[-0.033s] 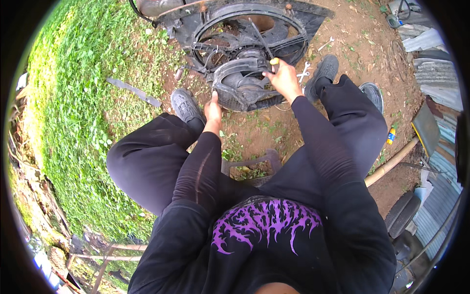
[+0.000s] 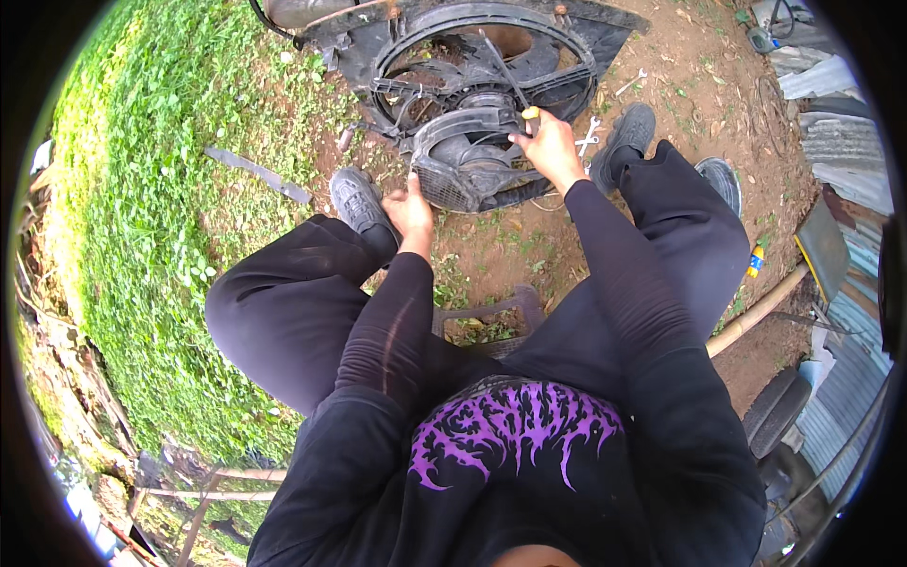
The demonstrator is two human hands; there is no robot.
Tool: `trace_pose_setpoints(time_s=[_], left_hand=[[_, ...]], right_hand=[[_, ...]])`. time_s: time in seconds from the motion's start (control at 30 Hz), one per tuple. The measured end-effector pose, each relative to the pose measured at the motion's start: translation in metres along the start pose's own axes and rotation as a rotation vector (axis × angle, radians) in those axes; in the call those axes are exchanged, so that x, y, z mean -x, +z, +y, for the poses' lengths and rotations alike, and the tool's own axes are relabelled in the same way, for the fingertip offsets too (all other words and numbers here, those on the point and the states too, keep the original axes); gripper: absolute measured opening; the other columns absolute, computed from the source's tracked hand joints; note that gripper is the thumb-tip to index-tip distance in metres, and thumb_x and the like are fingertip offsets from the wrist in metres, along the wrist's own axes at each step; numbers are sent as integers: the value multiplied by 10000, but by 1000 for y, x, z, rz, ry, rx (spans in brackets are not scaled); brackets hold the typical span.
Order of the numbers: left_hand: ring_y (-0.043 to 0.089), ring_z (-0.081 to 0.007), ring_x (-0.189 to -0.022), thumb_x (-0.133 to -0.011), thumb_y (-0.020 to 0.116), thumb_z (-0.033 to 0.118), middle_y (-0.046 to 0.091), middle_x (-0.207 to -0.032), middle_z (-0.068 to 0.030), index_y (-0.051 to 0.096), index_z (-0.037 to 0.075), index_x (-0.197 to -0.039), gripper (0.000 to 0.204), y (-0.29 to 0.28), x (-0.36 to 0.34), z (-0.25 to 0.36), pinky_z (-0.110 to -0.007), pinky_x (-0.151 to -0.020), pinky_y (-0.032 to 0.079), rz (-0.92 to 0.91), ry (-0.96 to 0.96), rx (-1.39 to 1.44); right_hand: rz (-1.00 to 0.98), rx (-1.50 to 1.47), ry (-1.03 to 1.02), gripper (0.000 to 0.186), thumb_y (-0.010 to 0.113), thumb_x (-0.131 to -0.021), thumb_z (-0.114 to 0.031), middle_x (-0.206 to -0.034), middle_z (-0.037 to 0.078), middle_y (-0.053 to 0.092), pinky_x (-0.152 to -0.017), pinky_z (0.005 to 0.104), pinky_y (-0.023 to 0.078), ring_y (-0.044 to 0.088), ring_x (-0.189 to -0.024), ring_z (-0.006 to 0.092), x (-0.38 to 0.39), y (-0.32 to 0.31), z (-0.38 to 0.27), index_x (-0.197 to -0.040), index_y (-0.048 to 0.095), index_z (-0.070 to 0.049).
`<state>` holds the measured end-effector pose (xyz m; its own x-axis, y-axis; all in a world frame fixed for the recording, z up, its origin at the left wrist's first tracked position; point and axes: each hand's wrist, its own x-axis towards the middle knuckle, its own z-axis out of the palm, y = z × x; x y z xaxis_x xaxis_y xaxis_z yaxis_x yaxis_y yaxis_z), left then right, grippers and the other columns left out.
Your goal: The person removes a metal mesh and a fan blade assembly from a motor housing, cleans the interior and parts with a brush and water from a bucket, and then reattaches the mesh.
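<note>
A large black fan shroud (image 2: 378,57) with a round opening and fan blades lies on the ground before me. At its near side sits a smaller black round housing with a mesh grille (image 2: 444,185); dark curved parts show inside it. My right hand (image 2: 552,153) is closed around a screwdriver (image 2: 531,115) with a yellow-and-dark handle, its long shaft pointing up and away over the shroud. Its fingertips are beside the housing's right side; contact is unclear. My left hand (image 2: 410,214) has its thumb against the housing's left edge, its fingers spread apart to the left.
Wrenches (image 2: 590,137) lie on the dirt near my right shoe (image 2: 624,142). A flat metal strip (image 2: 257,174) rests on the grass at left. Rightward are a small yellow bottle (image 2: 755,262), a bamboo pole (image 2: 756,310), a tyre (image 2: 777,413) and corrugated sheets (image 2: 846,142).
My left hand has loosened from the housing's edge, its fingers now spreading leftward. The housing has tilted slightly. My right hand stays nearly in place with the screwdriver.
</note>
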<state>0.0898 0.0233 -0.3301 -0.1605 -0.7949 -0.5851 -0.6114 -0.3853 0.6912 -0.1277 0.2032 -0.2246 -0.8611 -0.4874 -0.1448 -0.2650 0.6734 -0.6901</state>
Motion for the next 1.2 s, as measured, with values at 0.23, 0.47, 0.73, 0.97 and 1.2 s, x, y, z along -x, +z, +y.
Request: trace_pose_setpoints(time_s=[0.23,0.47,0.73,0.97,1.2], left_hand=[[697,-310,-854,-880,786,324,695,-894,-79,715,129,-1108,308,39,73,64,-456,-783,539,-123,679,-528],[722,-302,-740,-909,778,375,732,-778,-122,800,122,-925,254,24,73,103,-415,-698,553,-107,889,-482],[645,-359,-1276,-900,653,20,646,-1369,-248,357,133,-1513,690,54,83,229,-397,-1108,489,-844,1276,-394],[578,-403,-1322,-915,695,148,628,-1382,-246,603,33,-1285,398,17,83,260,-464,-1091,473,-957,1215,-1287],[621,-397,-1260,-912,759,371,626,-1357,-232,605,95,-1430,606,38,34,185,-472,-1049,517,-446,1382,-1047]], right_hand=[[-54,13,34,535,918,-767,-218,-970,185,750,-852,429,566,740,-950,372,-3,-14,4,-1178,666,15],[21,2,126,363,878,-833,-258,-807,151,714,-720,390,567,734,-772,279,49,-63,2,-920,623,-14],[83,-1018,760,208,769,-895,-148,-716,-11,546,-436,311,435,544,-518,134,134,-89,-66,-964,599,-50],[-268,-655,900,385,528,-1055,-384,-724,52,563,-449,349,428,549,-511,160,193,-38,-32,-1205,633,-46],[-183,-219,554,497,523,-1040,-283,-1133,277,720,-921,464,533,702,-1057,392,193,-7,-11,-1482,553,-58]])
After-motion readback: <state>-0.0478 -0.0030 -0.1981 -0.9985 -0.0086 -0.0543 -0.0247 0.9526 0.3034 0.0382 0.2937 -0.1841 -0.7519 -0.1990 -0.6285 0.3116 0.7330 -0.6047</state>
